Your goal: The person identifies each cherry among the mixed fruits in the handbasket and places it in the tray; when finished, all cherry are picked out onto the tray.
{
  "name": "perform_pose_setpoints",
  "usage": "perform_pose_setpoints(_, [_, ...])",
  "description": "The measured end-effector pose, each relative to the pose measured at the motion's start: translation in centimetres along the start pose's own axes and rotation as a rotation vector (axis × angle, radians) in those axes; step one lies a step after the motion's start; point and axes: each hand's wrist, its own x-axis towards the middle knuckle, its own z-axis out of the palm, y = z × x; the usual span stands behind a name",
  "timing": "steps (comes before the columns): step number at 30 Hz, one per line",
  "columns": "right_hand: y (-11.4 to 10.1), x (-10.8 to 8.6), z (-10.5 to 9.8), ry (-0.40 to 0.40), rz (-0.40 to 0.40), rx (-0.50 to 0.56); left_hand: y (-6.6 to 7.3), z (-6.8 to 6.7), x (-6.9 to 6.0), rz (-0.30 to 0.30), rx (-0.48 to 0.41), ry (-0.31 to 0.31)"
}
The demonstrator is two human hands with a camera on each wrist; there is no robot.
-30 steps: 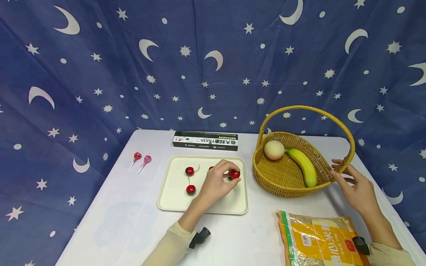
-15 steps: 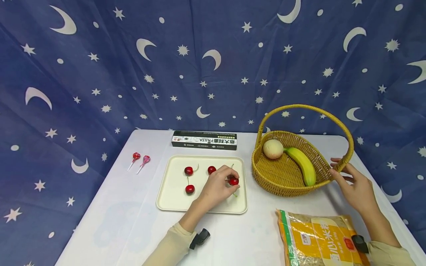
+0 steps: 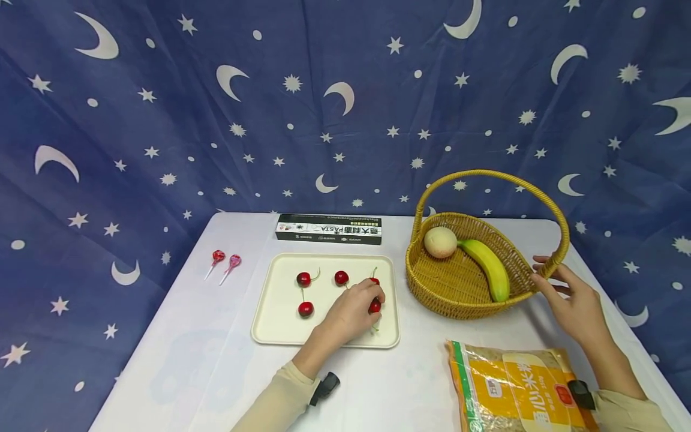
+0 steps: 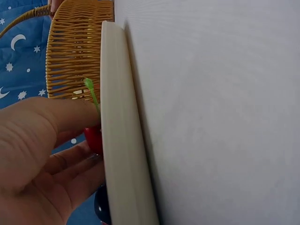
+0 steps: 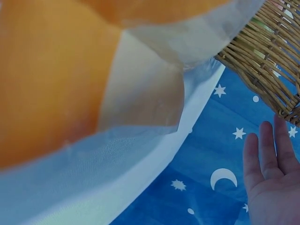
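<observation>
On the cream tray (image 3: 324, 333), my left hand (image 3: 351, 312) pinches a red cherry (image 3: 375, 306) near the right side. The left wrist view shows this cherry (image 4: 94, 139) between thumb and fingers, its green stem pointing up past the thumb. Just beyond the hand lies another cherry (image 3: 375, 280), partly hidden by the fingers. Several more, such as a cherry (image 3: 341, 278) and a cherry (image 3: 305, 309), lie to the left. My right hand (image 3: 574, 303) touches the wicker basket (image 3: 448, 309) where its handle meets the rim; its fingers (image 5: 268, 150) look straight in the right wrist view.
Inside the basket lie a banana (image 3: 488, 267) and a round pale-brown thing (image 3: 440, 242). A black pasta box (image 3: 328, 229) stands behind the tray. Two lollipops, a red lollipop (image 3: 217, 257) and a pink lollipop (image 3: 234, 261), lie at left. An orange food bag (image 3: 518, 387) lies at front right.
My left hand has come down and toward me with its fingers at a cherry, uncovering the cherry in the tray's middle. The right hand stays at the basket. The view has shifted slightly.
</observation>
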Motion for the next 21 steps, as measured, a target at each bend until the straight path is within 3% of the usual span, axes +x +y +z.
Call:
perform_pose_setpoints(13, [-0.2,0.1,-0.4,-0.061,-0.01,-0.052,0.2,-0.3,-0.4,0.01,0.061,-0.005])
perform_pose_setpoints(17, [-0.6,0.0,-1.5,-0.169,-0.009,-0.123,0.4,-0.6,-0.7,0.002,0.059,-0.007])
perform_pose_setpoints(21, [-1.5,-0.5,-3.1,-0.305,0.069,-0.279,0.6,-1.4,-1.2,0.008,0.008,0.013])
